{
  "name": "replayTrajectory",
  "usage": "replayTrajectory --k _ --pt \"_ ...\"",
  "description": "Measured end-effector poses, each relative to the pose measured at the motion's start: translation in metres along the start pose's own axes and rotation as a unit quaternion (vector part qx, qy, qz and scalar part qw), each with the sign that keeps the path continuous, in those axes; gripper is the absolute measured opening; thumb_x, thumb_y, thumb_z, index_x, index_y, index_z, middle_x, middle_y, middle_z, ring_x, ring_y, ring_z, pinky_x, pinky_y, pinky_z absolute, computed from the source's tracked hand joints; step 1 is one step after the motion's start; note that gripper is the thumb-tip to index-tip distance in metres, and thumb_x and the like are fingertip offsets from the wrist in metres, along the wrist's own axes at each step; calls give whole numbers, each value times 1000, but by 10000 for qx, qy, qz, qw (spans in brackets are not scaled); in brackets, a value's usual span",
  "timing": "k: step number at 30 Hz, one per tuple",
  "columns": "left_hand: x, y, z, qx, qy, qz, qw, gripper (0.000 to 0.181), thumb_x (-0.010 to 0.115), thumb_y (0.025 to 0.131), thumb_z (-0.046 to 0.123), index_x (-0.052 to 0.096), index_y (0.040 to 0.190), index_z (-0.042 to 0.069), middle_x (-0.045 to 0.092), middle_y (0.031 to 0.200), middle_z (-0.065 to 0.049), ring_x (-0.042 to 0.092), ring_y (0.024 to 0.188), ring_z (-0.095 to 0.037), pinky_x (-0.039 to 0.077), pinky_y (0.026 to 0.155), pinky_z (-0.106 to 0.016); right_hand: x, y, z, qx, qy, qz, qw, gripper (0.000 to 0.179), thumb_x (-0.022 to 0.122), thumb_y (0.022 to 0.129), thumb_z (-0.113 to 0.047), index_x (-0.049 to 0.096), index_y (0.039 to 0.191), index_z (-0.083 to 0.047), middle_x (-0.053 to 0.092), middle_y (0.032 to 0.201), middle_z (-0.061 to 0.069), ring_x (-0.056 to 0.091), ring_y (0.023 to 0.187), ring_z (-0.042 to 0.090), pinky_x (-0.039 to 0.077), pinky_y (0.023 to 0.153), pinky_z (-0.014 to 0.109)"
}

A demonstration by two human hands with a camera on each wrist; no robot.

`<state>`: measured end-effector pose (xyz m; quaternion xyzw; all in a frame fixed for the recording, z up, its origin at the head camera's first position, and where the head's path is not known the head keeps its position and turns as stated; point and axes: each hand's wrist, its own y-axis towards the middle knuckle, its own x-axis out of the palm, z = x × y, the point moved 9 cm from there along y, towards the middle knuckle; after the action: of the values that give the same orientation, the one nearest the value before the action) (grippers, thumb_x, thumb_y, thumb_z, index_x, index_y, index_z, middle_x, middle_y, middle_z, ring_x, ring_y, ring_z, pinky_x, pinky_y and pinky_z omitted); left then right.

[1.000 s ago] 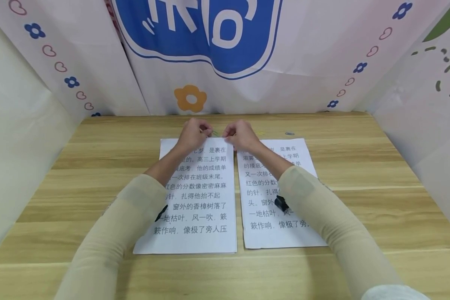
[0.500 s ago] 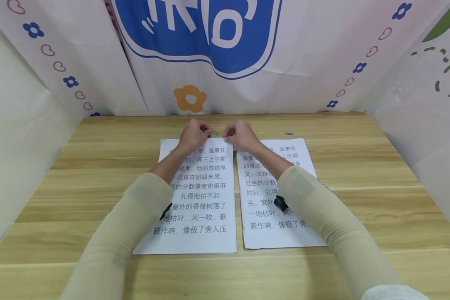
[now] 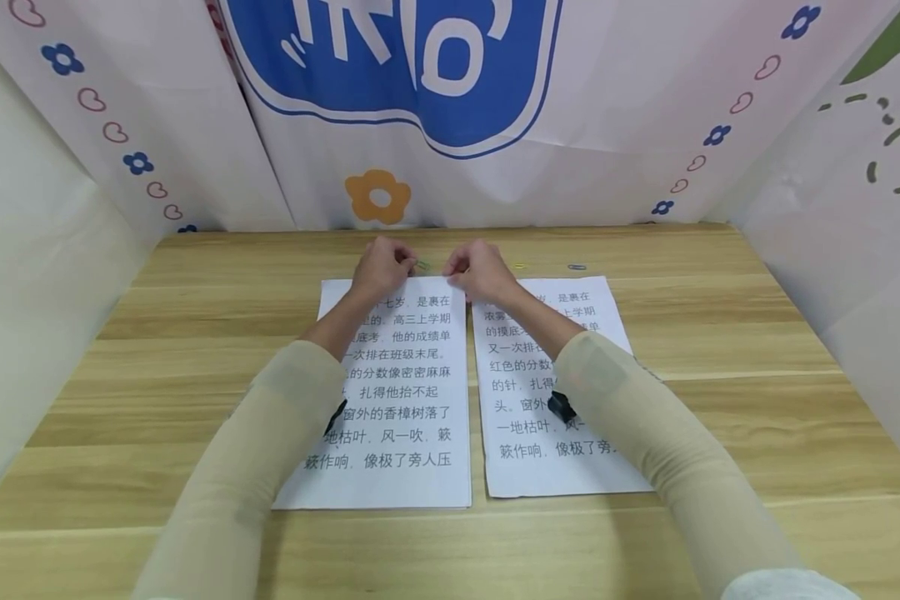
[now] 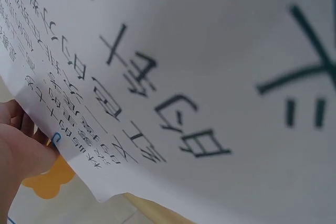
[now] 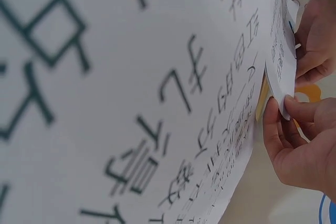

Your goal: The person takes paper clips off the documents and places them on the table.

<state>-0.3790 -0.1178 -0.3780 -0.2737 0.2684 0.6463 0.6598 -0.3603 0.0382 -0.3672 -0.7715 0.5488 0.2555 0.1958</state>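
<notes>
In the head view my left hand point(image 3: 381, 268) is at the top edge of the left stack of printed paper point(image 3: 390, 490). Its thumb and fingers pinch a blue paper clip point(image 4: 55, 138), which sits at the paper's edge in the left wrist view. My right hand point(image 3: 482, 272) pinches the top right corner of that same stack between thumb and fingers, as the right wrist view shows. The stack's top edge is lifted and bends toward the hands. A green paper clip point(image 3: 422, 266) lies just beyond the left fingertips.
A second stack of printed paper point(image 3: 562, 479) lies to the right, partly under my right forearm. A yellow paper clip point(image 3: 521, 266) and another blue-toned paper clip point(image 3: 577, 267) lie behind it. A printed cloth backdrop point(image 3: 600, 150) rises at the wooden table's point(image 3: 720, 333) far edge.
My left fingertips have shifted slightly left along the paper's top edge, uncovering more of the green clip. The left forearm has swung a little inward. The right hand keeps its hold on the corner.
</notes>
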Motion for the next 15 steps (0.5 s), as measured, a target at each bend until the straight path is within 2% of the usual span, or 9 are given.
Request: replayTrajectory --k 15 --pt "4 5 -1 -16 427 3 9991 15 60 103 9 72 106 1 71 105 -16 63 95 -28 52 88 -41 0 0 -1 2 -9 -23 10000 12 66 94 6 72 104 3 68 96 14 63 78 23 58 61 26"
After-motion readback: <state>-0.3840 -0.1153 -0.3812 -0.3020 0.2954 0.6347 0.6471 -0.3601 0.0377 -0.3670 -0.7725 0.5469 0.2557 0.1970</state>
